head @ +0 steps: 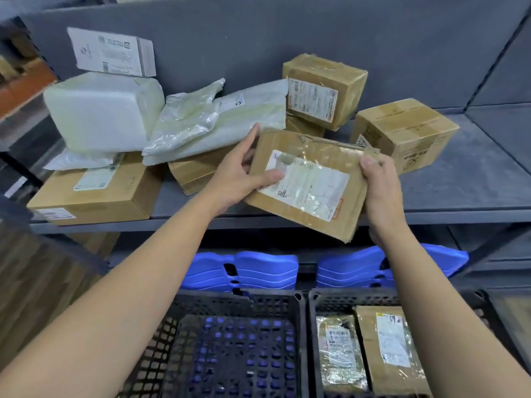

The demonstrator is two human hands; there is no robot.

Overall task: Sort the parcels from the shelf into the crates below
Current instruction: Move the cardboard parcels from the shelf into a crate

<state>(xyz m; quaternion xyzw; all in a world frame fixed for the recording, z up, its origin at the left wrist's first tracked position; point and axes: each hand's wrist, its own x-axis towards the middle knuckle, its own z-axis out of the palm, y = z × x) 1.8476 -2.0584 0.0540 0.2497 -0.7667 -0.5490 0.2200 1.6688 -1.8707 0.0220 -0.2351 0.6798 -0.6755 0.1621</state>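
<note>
A flat brown cardboard parcel (pixel 321 222) with a white shipping label is held over the front edge of the grey shelf (pixel 459 196). My left hand (pixel 238 173) grips its left end, thumb on the label. My right hand (pixel 379 188) grips its right end. Below stand two black perforated crates: the left crate (pixel 230 305) holds nothing, the right crate (pixel 339 300) holds two brown parcels (pixel 388 349). More parcels lie on the shelf: white plastic bags (pixel 218 122), brown boxes (pixel 324 90) and a white box (pixel 112 51).
A large brown box (pixel 94 196) sits at the shelf's front left under a white wrapped bundle (pixel 100 110). Another brown box (pixel 408 133) stands at the right. Blue plastic items (pixel 258 271) are stacked under the shelf behind the crates. A wooden surface (pixel 37 282) is at the left.
</note>
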